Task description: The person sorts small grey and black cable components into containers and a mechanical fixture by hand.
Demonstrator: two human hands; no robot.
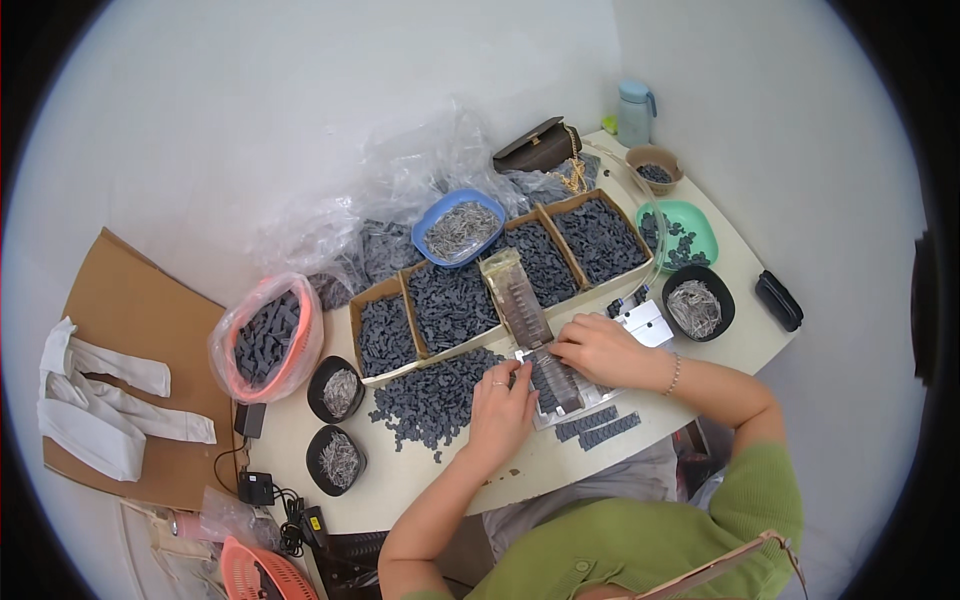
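Where pale walls (760, 120) meet, a cream table (745, 338) bears gray parts (435, 400).

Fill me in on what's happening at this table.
A person in green works at a jig: the left hand is at its left edge, the right hand at its middle. Dark strips lie beside it, nearer the person. A loose pile of dark pieces lies to its left, with a divided box of more behind.

Light's bright and even in here, soft shadows on the surface (374, 506). Glints on the clear plastic bags (428, 152). Fisheye bowing, black corners, fine detail soft.
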